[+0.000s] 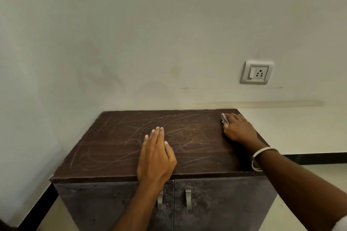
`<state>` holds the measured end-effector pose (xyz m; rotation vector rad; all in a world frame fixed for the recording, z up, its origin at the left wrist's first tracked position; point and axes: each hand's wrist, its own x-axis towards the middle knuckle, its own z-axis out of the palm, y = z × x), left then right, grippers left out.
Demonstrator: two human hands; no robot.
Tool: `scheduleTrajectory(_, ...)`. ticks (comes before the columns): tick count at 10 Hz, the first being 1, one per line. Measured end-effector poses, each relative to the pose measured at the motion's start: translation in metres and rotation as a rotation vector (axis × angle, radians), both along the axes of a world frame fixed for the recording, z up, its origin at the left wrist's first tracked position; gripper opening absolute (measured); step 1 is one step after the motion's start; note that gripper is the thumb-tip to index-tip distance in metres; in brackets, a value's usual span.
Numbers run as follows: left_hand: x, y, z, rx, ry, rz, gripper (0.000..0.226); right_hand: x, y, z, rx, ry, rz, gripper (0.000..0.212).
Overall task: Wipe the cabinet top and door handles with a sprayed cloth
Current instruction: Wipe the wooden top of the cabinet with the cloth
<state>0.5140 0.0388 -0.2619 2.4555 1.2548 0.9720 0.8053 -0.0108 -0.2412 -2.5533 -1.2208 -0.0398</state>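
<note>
Head view, near to far: cabinet [216, 210] doors closed, contents hidden; two metal door handles [188, 198] just under front edge, left one partly behind your left wrist. Your left hand [155, 157] lies flat on cabinet top [112, 146] near front edge, fingers straight and together, holding nothing. Pale streaks cross dark top. Your right hand [239, 127], bangle [260, 157] on wrist, presses bunched cloth [224, 118] at far right corner, fingers curled over it. Wall socket [256, 72] on wall behind.

No legible text or labels.
</note>
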Motion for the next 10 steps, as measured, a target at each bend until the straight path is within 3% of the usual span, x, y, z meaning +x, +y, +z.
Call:
scheduleTrajectory(2,0.0,0.0,0.0,0.012,0.009,0.005,0.064,-0.017,0.01,0.002,-0.009,-0.043,0.008,0.053)
scheduleTrajectory(5,-0.001,-0.001,0.002,0.003,-0.013,0.0,0.065,-0.062,0.054,-0.001,0.002,-0.02,0.2,0.056)
scheduleTrajectory(8,0.0,0.001,-0.002,-0.003,-0.021,-0.003,0.064,0.016,0.032,0.003,-0.003,-0.026,0.024,0.054)
scheduleTrajectory(10,0.001,0.001,-0.003,0.013,-0.025,-0.001,0.063,0.01,0.047,0.003,0.004,-0.043,0.008,0.055)
